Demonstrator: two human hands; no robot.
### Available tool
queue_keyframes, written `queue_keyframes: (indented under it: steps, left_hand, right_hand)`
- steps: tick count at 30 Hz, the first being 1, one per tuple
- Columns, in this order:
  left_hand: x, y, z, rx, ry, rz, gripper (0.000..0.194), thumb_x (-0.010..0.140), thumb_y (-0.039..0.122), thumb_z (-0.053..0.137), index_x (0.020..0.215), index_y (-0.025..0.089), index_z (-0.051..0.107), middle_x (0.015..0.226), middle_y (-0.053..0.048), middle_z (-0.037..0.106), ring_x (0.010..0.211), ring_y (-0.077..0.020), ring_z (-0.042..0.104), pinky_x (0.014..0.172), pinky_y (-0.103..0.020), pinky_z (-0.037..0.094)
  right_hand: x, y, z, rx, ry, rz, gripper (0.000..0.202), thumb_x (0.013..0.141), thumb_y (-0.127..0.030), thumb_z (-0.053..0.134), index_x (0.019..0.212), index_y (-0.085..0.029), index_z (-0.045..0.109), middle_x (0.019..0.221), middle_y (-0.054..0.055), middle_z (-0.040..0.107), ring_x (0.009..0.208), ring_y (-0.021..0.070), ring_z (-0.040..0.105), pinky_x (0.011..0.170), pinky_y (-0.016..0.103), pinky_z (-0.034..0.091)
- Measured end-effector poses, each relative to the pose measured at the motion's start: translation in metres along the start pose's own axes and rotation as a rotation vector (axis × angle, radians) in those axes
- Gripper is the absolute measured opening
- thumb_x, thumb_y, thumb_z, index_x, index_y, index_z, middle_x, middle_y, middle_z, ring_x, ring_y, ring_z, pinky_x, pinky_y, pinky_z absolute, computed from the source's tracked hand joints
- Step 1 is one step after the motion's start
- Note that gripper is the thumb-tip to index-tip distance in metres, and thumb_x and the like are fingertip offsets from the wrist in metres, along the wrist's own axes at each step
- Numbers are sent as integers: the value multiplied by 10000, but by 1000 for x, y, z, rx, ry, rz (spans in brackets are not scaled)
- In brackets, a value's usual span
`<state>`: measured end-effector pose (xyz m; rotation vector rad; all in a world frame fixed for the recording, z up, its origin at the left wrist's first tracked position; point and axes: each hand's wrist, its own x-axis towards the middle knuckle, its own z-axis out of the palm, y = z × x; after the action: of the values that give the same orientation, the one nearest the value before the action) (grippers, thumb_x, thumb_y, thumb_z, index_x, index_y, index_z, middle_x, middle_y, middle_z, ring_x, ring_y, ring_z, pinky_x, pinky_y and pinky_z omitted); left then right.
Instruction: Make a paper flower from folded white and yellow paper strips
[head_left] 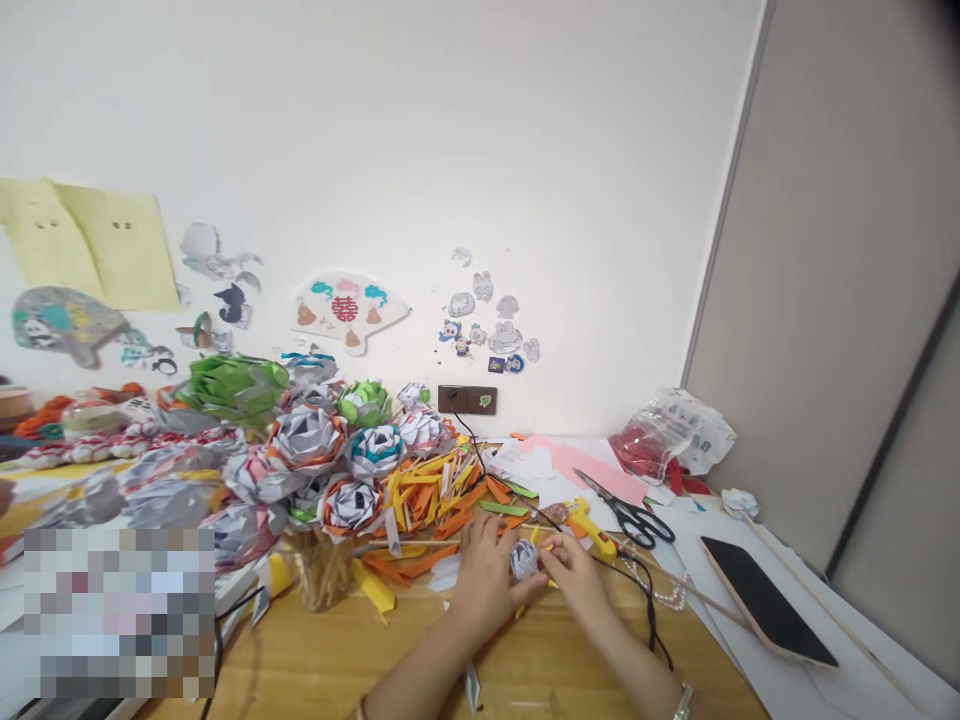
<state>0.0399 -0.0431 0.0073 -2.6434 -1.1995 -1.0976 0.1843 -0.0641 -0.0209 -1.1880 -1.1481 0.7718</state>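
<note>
A person's two bare hands work on a small grey-and-white paper flower point(523, 558) just above a wooden surface point(570, 680), near its front. The left hand point(491, 570) curves around the flower's left side, holding it between the thumb and fingers. The right hand point(577, 575) is at the flower's right, its fingertips narrowed to a pinch with yellow paper point(551, 546) showing at them; the exact grip is too small to make out. A bracelet circles the right wrist.

Behind the left hand lies a heap of folded strips point(431, 495), orange and yellow. To its left, a clear cup point(304, 575) stands on the surface, below a crowd of larger paper flowers point(307, 437) in grey, white, orange, teal and green. Just beyond the right hand are a yellow glue gun point(592, 527) and, beside it, black-handled scissors point(646, 527). A string of pearly beads point(675, 592) and a dark cable point(651, 600) lie to the right of that hand. Farther right, a phone point(772, 602) with a dark screen rests on white paper.

On the pale wall behind, a fan-shaped cutout point(349, 310) and small stickers hang above a brown socket point(467, 400). A patch at lower left is pixelated.
</note>
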Motion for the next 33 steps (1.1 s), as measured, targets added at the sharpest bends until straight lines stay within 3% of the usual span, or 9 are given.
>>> queue_keyframes:
  steps: [8,12,18,24,33]
  left_hand:
    - [-2,-1,4,-24,-52,4,429,614,442,701,971,220,613,987,-86,548,987,-286,467,864,-448,363]
    - [-2,-4,7,-25,-55,21,487,557,423,748,989,243,612,1025,-88,532,1017,-300,453,864,-460,373]
    - [-1,-2,6,18,-40,55,528,522,376,781,1002,253,600,1141,-113,472,1131,-345,379,891,-511,366]
    - [-2,-4,8,-16,-11,47,527,560,342,759,1035,223,564,1155,-123,468,1155,-347,373,908,-526,364]
    - [-4,-4,18,-79,26,84,550,659,286,656,1166,209,456,1146,-137,480,1126,-314,421,907,-519,373]
  right_hand:
    - [4,3,-7,-218,-36,-124,167,727,-335,512,698,-180,565,692,35,617,678,193,578,650,290,455]
    - [7,5,-9,-159,-31,-117,246,730,-398,530,785,-170,603,833,77,652,814,224,597,747,318,463]
    - [12,8,-11,-60,-11,-51,322,646,-468,617,731,-158,589,764,77,656,759,231,613,707,335,478]
    - [11,-2,-7,44,6,-39,259,633,-400,646,664,-174,522,619,25,610,636,194,603,620,309,467]
    - [10,-7,-10,31,35,-63,217,622,-334,646,706,-160,546,682,49,627,669,196,605,652,317,469]
